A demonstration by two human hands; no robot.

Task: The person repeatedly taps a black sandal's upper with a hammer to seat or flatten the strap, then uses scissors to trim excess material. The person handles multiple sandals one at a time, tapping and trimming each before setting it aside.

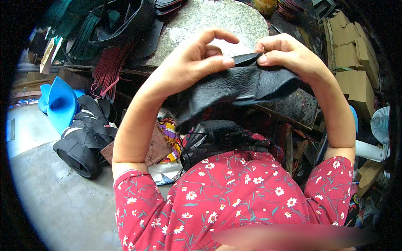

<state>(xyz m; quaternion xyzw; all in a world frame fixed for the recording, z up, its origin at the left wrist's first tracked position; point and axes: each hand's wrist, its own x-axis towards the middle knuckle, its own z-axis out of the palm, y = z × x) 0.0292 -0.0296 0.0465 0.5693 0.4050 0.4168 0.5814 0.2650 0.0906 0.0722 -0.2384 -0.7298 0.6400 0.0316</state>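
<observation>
"Head view, nearest first: what's closest?"

"The red flowered shirt (234, 188), at six o'clock. Beyond it, the black leather piece (226, 81) is held up toward one o'clock."

"And the hands?"

"The right hand (282, 52) pinches its top edge between thumb and forefinger. The left hand (196, 59) has its thumb against that edge, forefinger lifted away; whether its curled fingers clamp the back, I can't tell."

"How would it handle?"

"Light and supple, I'd judge; the grain should give some grip, and it would crease sooner than break. I'd take it at the upper edge beside the seam, where it looks doubled, though shadow makes that uncertain."

"Which way does it point?"

"Its long axis runs from eight o'clock to two: rounded end toward two, darker end drooping toward eight."

"Farther out?"

"Black cupped pieces (79, 148) at nine, a speckled slab (217, 16) at twelve, tan blocks (354, 90) between two and three."
</observation>
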